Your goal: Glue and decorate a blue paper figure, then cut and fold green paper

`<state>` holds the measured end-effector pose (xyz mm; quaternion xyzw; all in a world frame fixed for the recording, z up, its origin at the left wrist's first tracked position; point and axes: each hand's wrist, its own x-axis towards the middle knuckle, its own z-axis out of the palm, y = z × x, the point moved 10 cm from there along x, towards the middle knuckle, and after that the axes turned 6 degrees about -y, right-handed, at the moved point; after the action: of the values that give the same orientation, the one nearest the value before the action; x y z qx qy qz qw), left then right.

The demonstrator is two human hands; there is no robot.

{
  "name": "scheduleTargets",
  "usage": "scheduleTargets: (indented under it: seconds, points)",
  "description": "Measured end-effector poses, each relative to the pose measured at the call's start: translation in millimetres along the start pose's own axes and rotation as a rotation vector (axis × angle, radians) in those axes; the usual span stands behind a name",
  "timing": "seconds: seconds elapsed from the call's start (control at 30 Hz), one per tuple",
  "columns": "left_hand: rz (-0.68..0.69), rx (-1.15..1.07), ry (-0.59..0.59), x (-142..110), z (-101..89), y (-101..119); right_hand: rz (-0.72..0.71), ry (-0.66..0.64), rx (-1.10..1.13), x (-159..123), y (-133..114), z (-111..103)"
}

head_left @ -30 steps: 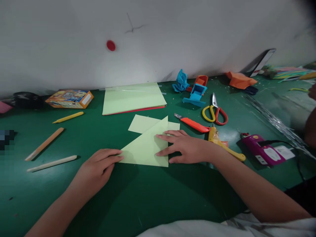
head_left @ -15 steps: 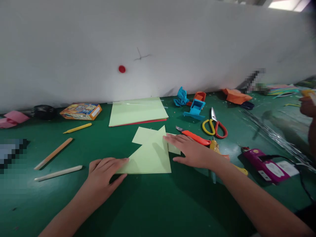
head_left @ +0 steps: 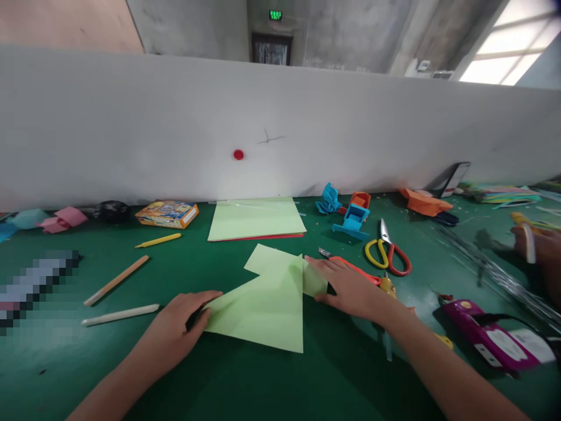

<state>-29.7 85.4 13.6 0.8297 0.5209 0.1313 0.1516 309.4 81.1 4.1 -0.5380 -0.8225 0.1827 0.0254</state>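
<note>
A pale green sheet of paper (head_left: 267, 304), folded to a pointed shape, lies in front of me with its near edge slanting. My left hand (head_left: 186, 318) pinches its left corner between thumb and fingers. On the right, my right hand (head_left: 346, 286) rests flat, fingers stretched out over a smaller pale green piece of paper (head_left: 313, 279) beside the folded sheet. Close behind that hand lies an orange-red utility knife (head_left: 353, 266), partly covered by it. A glue gun (head_left: 388, 285) is partly hidden under my right forearm.
Behind lies a stack of green paper (head_left: 256, 219). Scissors (head_left: 388, 251) and a purple device (head_left: 486, 333) with a cable sit to the right. Clay-coloured sticks (head_left: 118, 279), a yellow pen (head_left: 158, 240) and a small box (head_left: 168, 214) are left. Another person's hand (head_left: 541, 251) is far right.
The view has tilted up, so everything sits lower. My left hand now grips the sheet's left corner, and the sheet's near edge has turned from level to slanting. My right hand stays flat.
</note>
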Motion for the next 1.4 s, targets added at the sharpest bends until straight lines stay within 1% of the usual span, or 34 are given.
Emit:
scheduleTargets:
  seconds: [0.07,0.13,0.23,0.37,0.47,0.57,0.63,0.7,0.73,0.77,0.87,0.97,1.03,1.1,1.2,1.3,1.4]
  points:
    - [-0.059,-0.039,0.014,-0.7,-2.9,-5.0,-0.012,0.014,-0.008,1.5,-0.7,-1.6]
    - [-0.095,-0.097,0.0,-1.0,-3.8,-7.8,-0.013,0.023,-0.009,2.8,-2.3,-3.7]
    - [-0.099,-0.191,-0.039,-0.3,-3.5,-7.8,0.014,0.031,0.006,4.7,-2.9,-5.3]
    - [-0.098,-0.31,-0.048,0.8,-2.7,-9.9,0.108,0.086,0.045,6.4,6.8,-6.7]
    - [-0.132,-0.4,-0.005,0.8,-4.7,-13.7,0.136,0.171,0.142,4.9,13.1,-12.0]
    - [-0.167,-0.489,0.104,0.4,-18.4,-14.9,0.105,0.242,0.309,2.0,10.7,-18.3]
    - [-0.206,-0.583,0.197,-0.7,-33.0,-17.7,0.068,0.248,0.421,2.0,1.9,-18.4]
    - [-0.259,-0.7,0.298,-3.5,-49.0,-24.4,0.023,0.225,0.538,5.1,-12.5,-13.6]
    - [-0.287,-0.767,0.353,-5.8,-56.6,-29.3,0.005,0.206,0.603,7.9,-20.7,-9.4]
    - [-0.321,-0.847,0.432,-10.0,-64.7,-36.5,-0.008,0.182,0.674,11.5,-29.0,-4.0]
    - [-0.371,-0.924,0.595,-21.6,-84.8,-53.0,-0.001,0.103,0.873,25.3,-50.9,15.6]
    - [-0.398,-1.027,0.711,-32.5,-95.5,-69.8,-0.007,0.058,0.966,41.4,-70.1,28.1]
    - [-0.409,-1.099,0.766,-37.8,-98.6,-80.3,-0.029,0.051,0.938,53.2,-82.1,29.4]
    - [-0.414,-1.15,0.798,-40.7,-99.7,-88.4,-0.032,0.041,0.877,66.3,-92.8,29.0]
    - [-0.416,-1.196,0.795,-40.7,-96.1,-93.2,-0.029,0.029,0.804,88.1,-108.9,26.8]
    - [-0.42,-1.206,0.753,-37.2,-87.3,-88.0,-0.048,0.031,0.773,109.1,-125.9,23.5]
    - [-0.422,-1.17,0.716,-33.2,-76.5,-76.0,-0.079,0.043,0.722,119.4,-139.0,18.2]
